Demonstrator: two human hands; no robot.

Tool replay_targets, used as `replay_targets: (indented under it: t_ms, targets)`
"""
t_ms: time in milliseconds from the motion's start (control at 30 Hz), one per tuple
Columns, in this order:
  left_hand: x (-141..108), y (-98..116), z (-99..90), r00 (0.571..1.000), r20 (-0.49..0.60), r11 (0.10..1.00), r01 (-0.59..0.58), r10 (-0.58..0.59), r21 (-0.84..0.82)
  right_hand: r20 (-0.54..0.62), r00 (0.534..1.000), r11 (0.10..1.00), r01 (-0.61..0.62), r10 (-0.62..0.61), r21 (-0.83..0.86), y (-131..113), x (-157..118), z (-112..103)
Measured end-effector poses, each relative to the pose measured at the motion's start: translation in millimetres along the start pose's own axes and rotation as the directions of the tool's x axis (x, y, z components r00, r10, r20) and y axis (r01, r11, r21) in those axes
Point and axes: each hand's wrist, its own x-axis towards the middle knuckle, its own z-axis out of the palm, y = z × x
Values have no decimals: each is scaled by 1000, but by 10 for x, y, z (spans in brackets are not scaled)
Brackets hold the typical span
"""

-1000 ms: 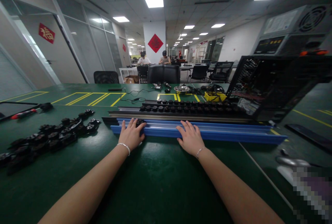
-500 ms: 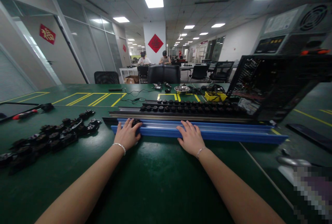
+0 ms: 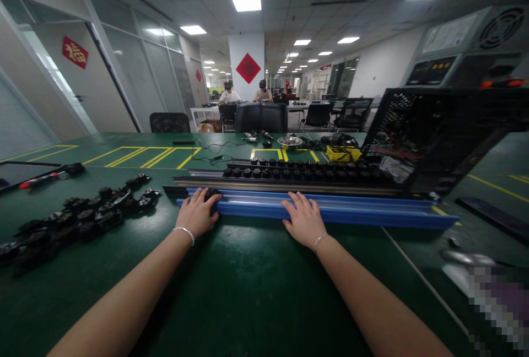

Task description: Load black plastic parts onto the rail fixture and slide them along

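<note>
A long blue rail (image 3: 372, 214) lies crosswise on the green table (image 3: 248, 291). My left hand (image 3: 196, 214) is at the rail's left end, its fingers over a small black part (image 3: 212, 194) in the channel; fingers and thumb are curved round it. My right hand (image 3: 305, 218) rests on the middle of the rail with its fingers spread and nothing else under them that I can see. Behind the blue rail are dark rails (image 3: 289, 186) and rows of small black parts (image 3: 301, 172).
Many black parts (image 3: 86, 216) lie in rows at the left, near a red-handled tool (image 3: 39, 180). An open computer case (image 3: 438, 136) stands at the right. Farther back are a metal bowl (image 3: 290, 141) and a yellow object (image 3: 343, 153). Two people sit in the distance.
My left hand has moved slightly left along the blue rail, and the small black part under its fingers has shifted left too. My right hand has stayed in place.
</note>
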Motion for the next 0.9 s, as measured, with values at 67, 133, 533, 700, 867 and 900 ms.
replay_targets:
  t_ms: [67, 133, 533, 700, 867, 900]
  targets:
    - [0, -23, -1, 1000, 6, 1000, 3, -3, -2, 3, 1000, 1000, 1, -1, -3, -1, 1, 1]
    - [0, -52, 1, 1000, 15, 1000, 10, -10, -3, 7, 1000, 1000, 2, -2, -7, -2, 0, 3]
    - [14, -261, 18, 997, 61, 999, 41, -41, -12, -34, 999, 999, 15, -16, -28, 4, 0, 25]
    - [15, -333, 14, 997, 72, 999, 33, -33, -3, -57, 998, 1000, 19, -20, -25, 12, 1, 38]
    - [25, -445, 32, 995, 95, 999, 46, -43, -26, -72, 997, 1000, 23, -24, -22, 11, 3, 42]
    - [27, -464, 37, 994, 97, 999, 45, -42, -29, -72, 997, 999, 22, -24, -24, 10, 3, 42]
